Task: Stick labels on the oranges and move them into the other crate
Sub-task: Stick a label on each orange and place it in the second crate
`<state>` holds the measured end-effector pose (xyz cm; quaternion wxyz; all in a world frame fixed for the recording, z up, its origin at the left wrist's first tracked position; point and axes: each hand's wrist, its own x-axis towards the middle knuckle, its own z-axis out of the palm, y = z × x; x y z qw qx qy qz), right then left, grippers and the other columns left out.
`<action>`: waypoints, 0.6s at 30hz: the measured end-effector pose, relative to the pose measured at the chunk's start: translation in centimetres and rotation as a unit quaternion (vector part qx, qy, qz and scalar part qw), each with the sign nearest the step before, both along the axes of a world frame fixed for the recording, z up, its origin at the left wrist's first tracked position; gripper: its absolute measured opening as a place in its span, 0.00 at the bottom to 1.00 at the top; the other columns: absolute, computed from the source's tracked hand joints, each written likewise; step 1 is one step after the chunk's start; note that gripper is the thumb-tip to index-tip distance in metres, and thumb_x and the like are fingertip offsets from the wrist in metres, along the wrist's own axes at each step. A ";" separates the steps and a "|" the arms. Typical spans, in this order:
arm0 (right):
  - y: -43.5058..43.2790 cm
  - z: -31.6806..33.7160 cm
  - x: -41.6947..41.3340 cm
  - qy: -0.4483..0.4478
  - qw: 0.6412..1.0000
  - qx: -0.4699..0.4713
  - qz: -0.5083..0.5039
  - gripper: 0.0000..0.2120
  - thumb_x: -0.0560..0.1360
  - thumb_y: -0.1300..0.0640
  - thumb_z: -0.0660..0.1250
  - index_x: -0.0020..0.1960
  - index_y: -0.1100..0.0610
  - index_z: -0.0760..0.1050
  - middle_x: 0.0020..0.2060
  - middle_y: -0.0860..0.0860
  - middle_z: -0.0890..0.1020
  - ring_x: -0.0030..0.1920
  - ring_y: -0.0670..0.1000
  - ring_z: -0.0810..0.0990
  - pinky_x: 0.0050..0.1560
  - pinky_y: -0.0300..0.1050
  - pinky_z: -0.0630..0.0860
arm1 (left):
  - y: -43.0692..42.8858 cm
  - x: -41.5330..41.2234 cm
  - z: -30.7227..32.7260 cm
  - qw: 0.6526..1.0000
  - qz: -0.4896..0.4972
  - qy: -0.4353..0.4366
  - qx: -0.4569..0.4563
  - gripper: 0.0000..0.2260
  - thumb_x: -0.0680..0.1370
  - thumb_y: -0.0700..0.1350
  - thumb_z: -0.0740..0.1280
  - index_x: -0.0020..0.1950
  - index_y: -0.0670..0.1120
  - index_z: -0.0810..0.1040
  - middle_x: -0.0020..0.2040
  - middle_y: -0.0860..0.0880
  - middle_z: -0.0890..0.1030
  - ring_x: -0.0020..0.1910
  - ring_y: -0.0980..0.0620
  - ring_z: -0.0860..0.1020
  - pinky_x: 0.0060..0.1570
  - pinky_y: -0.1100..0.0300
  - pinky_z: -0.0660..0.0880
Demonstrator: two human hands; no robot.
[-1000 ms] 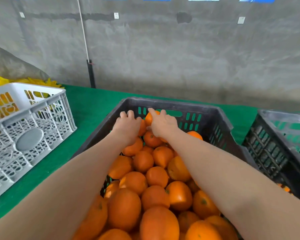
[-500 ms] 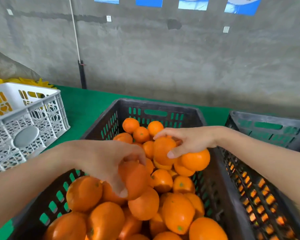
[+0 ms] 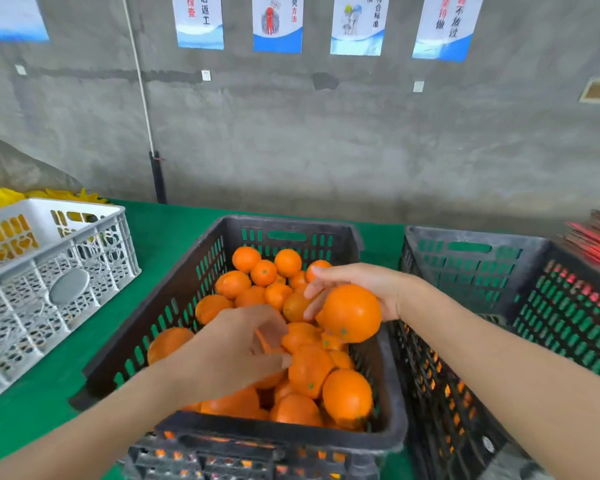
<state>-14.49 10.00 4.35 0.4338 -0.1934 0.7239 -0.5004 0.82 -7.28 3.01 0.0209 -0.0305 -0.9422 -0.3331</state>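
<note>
Head view. Since half a second ago, the right hand has carried its orange toward the right wall of the full crate. The left hand has sunk lower onto the heaped oranges.

Right hand: fingers curled round that orange, held clear of the heap.

Left hand: blurred, fingers bent over the heap; grip or none, cannot tell.

No label seen on the held orange.

Judged step: picking, with labelling not yet done.

Next move calls for a label, then a short carry rightward into the other crate, likely the dark one just beside.
</note>
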 end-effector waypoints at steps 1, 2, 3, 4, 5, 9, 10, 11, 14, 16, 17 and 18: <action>0.6 0.0 1.1 -0.038 0.999 -0.020 -0.007 0.21 0.66 0.40 0.65 0.47 0.57 0.76 0.44 0.58 0.83 0.37 0.55 0.83 0.35 0.49 0.80 | 0.6 0.5 0.0 0.999 0.008 0.031 0.044 0.12 0.70 0.46 0.75 0.48 0.56 0.76 0.43 0.55 0.80 0.37 0.61 0.77 0.38 0.68 0.73; 1.0 -0.1 2.2 -0.069 0.997 -0.042 -0.013 0.21 0.66 0.40 0.65 0.47 0.57 0.76 0.43 0.59 0.83 0.36 0.56 0.83 0.33 0.49 0.80 | 1.4 1.2 -0.1 0.995 0.013 0.063 0.080 0.14 0.68 0.46 0.76 0.48 0.58 0.75 0.43 0.56 0.79 0.36 0.61 0.77 0.36 0.68 0.73; 1.5 -0.2 3.3 -0.096 0.993 -0.068 -0.022 0.22 0.66 0.40 0.65 0.48 0.58 0.76 0.42 0.59 0.83 0.36 0.56 0.83 0.34 0.49 0.80 | 2.5 1.8 0.0 0.992 0.012 0.082 0.100 0.17 0.66 0.47 0.77 0.49 0.60 0.74 0.44 0.57 0.78 0.36 0.61 0.77 0.35 0.68 0.73; 2.0 -0.4 4.3 -0.120 0.987 -0.099 -0.030 0.24 0.66 0.40 0.65 0.51 0.58 0.77 0.43 0.59 0.82 0.38 0.57 0.83 0.38 0.50 0.80 | 3.8 2.5 0.1 0.988 0.011 0.101 0.117 0.21 0.64 0.49 0.78 0.51 0.62 0.73 0.45 0.58 0.77 0.38 0.62 0.77 0.36 0.69 0.72; 2.5 -0.5 5.4 -0.142 0.980 -0.135 -0.038 0.25 0.68 0.40 0.64 0.55 0.59 0.77 0.46 0.58 0.82 0.43 0.57 0.82 0.45 0.51 0.79 | 5.1 3.1 -0.1 0.985 0.008 0.118 0.122 0.25 0.62 0.51 0.78 0.53 0.65 0.70 0.46 0.60 0.76 0.42 0.64 0.76 0.39 0.71 0.71; 4.9 -1.0 10.7 -0.208 0.932 -0.268 -0.124 0.22 0.73 0.43 0.63 0.55 0.59 0.80 0.50 0.59 0.82 0.50 0.59 0.81 0.59 0.57 0.74 | 10.6 5.5 -0.9 0.973 0.032 0.188 0.129 0.34 0.59 0.53 0.79 0.56 0.64 0.62 0.55 0.66 0.67 0.57 0.66 0.67 0.55 0.74 0.65; 5.7 -1.6 11.9 -0.217 0.921 -0.289 -0.146 0.20 0.71 0.44 0.65 0.51 0.59 0.82 0.46 0.60 0.83 0.46 0.59 0.83 0.52 0.55 0.79 | 11.9 6.1 -1.2 0.969 0.040 0.202 0.137 0.35 0.60 0.52 0.79 0.57 0.62 0.61 0.56 0.63 0.67 0.57 0.63 0.67 0.56 0.70 0.66; 6.7 -2.1 13.0 -0.224 0.911 -0.308 -0.157 0.19 0.70 0.44 0.66 0.46 0.60 0.84 0.43 0.59 0.84 0.42 0.58 0.84 0.44 0.52 0.81 | 13.0 6.6 -1.5 0.965 0.044 0.211 0.151 0.34 0.61 0.51 0.79 0.58 0.61 0.61 0.57 0.60 0.68 0.58 0.59 0.68 0.56 0.68 0.67; 9.8 -3.4 16.1 -0.226 0.896 -0.338 -0.180 0.19 0.69 0.44 0.65 0.41 0.59 0.85 0.42 0.58 0.85 0.40 0.56 0.84 0.38 0.48 0.81 | 15.2 8.2 -2.3 0.962 0.016 0.216 0.165 0.30 0.62 0.50 0.79 0.56 0.61 0.65 0.58 0.58 0.70 0.59 0.59 0.69 0.55 0.69 0.68; 12.2 -4.2 17.4 -0.171 0.911 -0.319 -0.196 0.19 0.71 0.44 0.64 0.43 0.58 0.85 0.45 0.57 0.84 0.44 0.56 0.84 0.40 0.47 0.81 | 16.0 9.3 -2.7 0.969 -0.015 0.189 0.157 0.30 0.63 0.51 0.79 0.56 0.64 0.66 0.58 0.63 0.70 0.57 0.64 0.70 0.52 0.74 0.67; 13.5 -4.6 17.9 -0.128 0.925 -0.297 -0.198 0.20 0.70 0.43 0.64 0.46 0.58 0.84 0.48 0.58 0.83 0.47 0.56 0.83 0.42 0.48 0.80 | 16.3 9.7 -2.8 0.974 -0.029 0.167 0.148 0.30 0.62 0.52 0.79 0.56 0.65 0.65 0.57 0.65 0.71 0.56 0.65 0.70 0.50 0.75 0.68; 14.8 -4.9 18.4 -0.086 0.938 -0.276 -0.190 0.23 0.69 0.41 0.65 0.50 0.59 0.81 0.51 0.58 0.82 0.49 0.56 0.82 0.43 0.48 0.80 | 16.6 10.1 -3.0 0.980 -0.043 0.144 0.134 0.30 0.62 0.53 0.79 0.55 0.67 0.65 0.56 0.66 0.71 0.56 0.67 0.71 0.49 0.74 0.69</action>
